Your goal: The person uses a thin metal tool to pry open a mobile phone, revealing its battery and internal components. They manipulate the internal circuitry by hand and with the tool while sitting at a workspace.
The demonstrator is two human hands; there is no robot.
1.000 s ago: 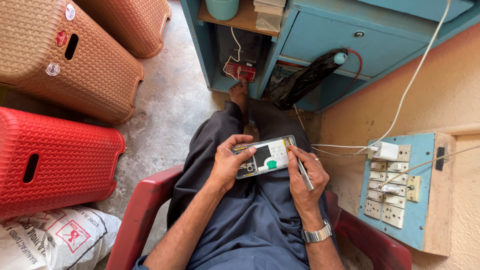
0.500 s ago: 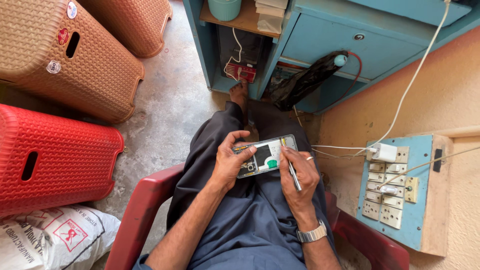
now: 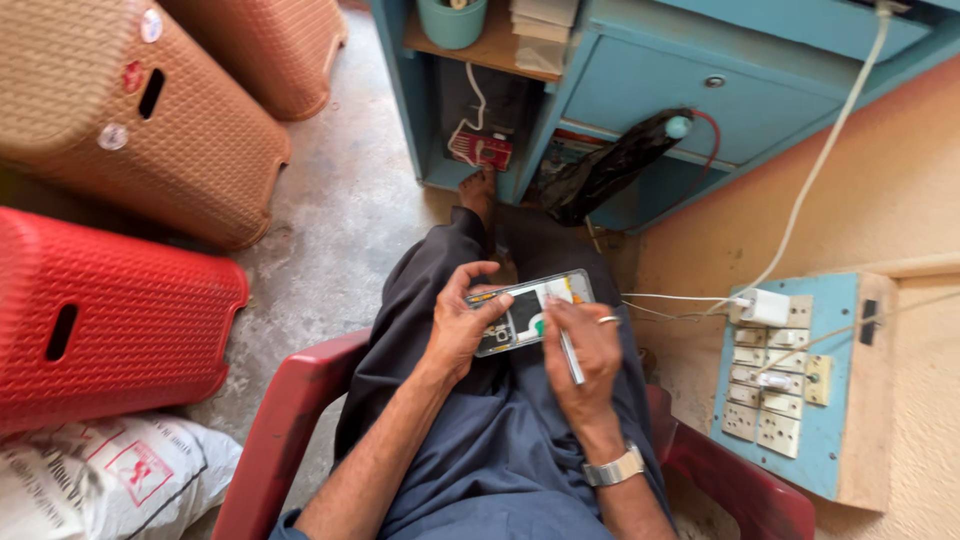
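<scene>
Grey concrete floor [image 3: 340,215], blue cabinet [image 3: 650,90]

The view holds two hands, the left hand [image 3: 458,335] and the right hand [image 3: 585,355], one opened phone [image 3: 528,310] and one thin metal tool [image 3: 568,352]. There are three woven plastic stools: one red stool [image 3: 110,320] and two tan stools [image 3: 170,130] [image 3: 290,45]. One red plastic chair [image 3: 290,420], one switchboard [image 3: 800,385], one white sack [image 3: 100,480], one teal cup [image 3: 452,22].

white printed sack [image 3: 100,480] bottom left; round stickers [image 3: 152,25] on tan basket [image 3: 150,150]
</scene>
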